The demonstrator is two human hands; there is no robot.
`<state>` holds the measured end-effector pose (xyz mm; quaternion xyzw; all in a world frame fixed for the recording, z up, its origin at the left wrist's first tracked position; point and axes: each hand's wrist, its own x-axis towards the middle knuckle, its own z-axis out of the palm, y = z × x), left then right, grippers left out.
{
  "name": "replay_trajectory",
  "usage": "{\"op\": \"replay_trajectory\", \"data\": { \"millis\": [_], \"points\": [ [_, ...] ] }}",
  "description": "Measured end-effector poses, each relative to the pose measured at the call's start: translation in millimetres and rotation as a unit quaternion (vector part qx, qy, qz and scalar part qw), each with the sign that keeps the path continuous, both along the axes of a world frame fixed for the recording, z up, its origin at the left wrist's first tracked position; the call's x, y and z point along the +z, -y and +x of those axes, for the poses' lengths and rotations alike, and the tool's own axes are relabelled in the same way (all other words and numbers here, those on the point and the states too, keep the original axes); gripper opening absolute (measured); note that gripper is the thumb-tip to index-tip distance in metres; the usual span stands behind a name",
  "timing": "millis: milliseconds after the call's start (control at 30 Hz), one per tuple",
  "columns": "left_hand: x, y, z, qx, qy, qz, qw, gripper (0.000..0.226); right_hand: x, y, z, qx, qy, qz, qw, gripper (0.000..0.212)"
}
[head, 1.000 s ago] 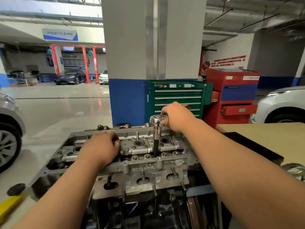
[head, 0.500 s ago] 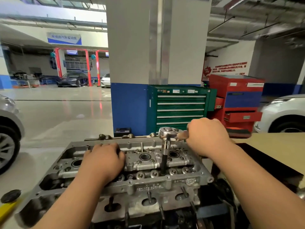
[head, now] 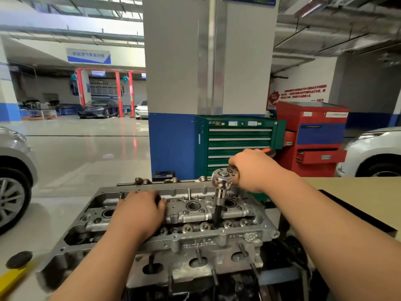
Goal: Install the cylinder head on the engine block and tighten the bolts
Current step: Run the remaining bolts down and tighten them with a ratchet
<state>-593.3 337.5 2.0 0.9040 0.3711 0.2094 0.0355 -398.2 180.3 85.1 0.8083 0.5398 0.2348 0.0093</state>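
Both hands engaged: left hand (head: 138, 210) pressed palm-down, fingers curled, on cylinder head (head: 173, 216), long axis left-right; right hand (head: 251, 170) grips ratchet (head: 222, 180), extension upright.

Ratchet (head: 223, 181) upright amid cylinder head (head: 195, 216)

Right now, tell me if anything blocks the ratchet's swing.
Nothing visible does. The right hand grips the ratchet above the cylinder head; the left hand rests well to its left.

Cylinder head (head: 195, 216) centre; ratchet (head: 221, 181) upright on its right part; tool chests (head: 240, 140) behind; counter (head: 358, 192) right.
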Motion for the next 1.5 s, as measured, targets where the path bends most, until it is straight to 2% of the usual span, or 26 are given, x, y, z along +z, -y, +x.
{"op": "replay_trajectory", "data": {
  "millis": [67,167,300,333,467,567,633,700,733,767,867,1033,1233,1367,1500],
  "points": [
    [0,0,0,0.0,0.001,-0.001,1.0,0.03,-2,4,0,0.052,-0.009,-0.001,0.999,0.004],
    [1,0,0,0.004,0.0,0.003,1.0,0.03,-7,12,-6,0.139,-0.097,0.009,0.985,0.029],
    [0,0,2,0.007,0.001,0.006,1.0,0.029,2,16,-11,0.138,-0.21,-0.038,0.967,0.061],
    [0,0,2,0.007,0.002,0.003,1.0,0.029,3,13,-13,0.137,-0.215,-0.04,0.966,0.061],
    [1,1,1,0.009,0.002,0.001,1.0,0.031,2,-5,-25,0.157,-0.125,-0.022,0.98,0.034],
    [3,1,1,0.013,0.002,0.0,1.0,0.032,14,-6,-32,0.157,-0.11,-0.042,0.981,0.028],
    [3,2,2,0.014,0.003,-0.003,1.0,0.032,32,1,-29,0.158,-0.187,0.063,0.968,0.022],
    [4,1,3,0.011,0.004,-0.007,1.0,0.031,49,3,-27,0.167,-0.272,0.192,0.928,0.02],
    [4,0,2,0.008,0.013,-0.015,1.0,0.029,51,-1,-29,0.166,-0.283,0.212,0.921,0.021],
    [5,1,1,0.004,0.037,-0.03,0.999,0.027,50,-5,-35,0.156,-0.275,0.201,0.927,0.022],
    [7,-1,-4,0.011,0.123,-0.072,0.99,0.024,22,-25,-61,0.118,-0.179,0.1,0.972,0.026],
    [5,2,-6,0.001,0.119,-0.061,0.991,0.019,-22,-51,-81,0.098,-0.09,0.027,0.991,0.03],
    [5,-1,-4,-0.005,0.129,-0.062,0.99,0.021,-9,-58,-80,0.124,-0.058,0.085,0.987,0.03],
    [5,-3,-3,-0.009,0.12,-0.059,0.991,0.02,-3,-60,-87,0.105,-0.052,0.062,0.991,0.027],
    [6,-2,-4,-0.016,0.114,-0.062,0.991,0.022,-4,-55,-108,0.065,-0.02,0.066,0.996,0.032]
  ]
}}
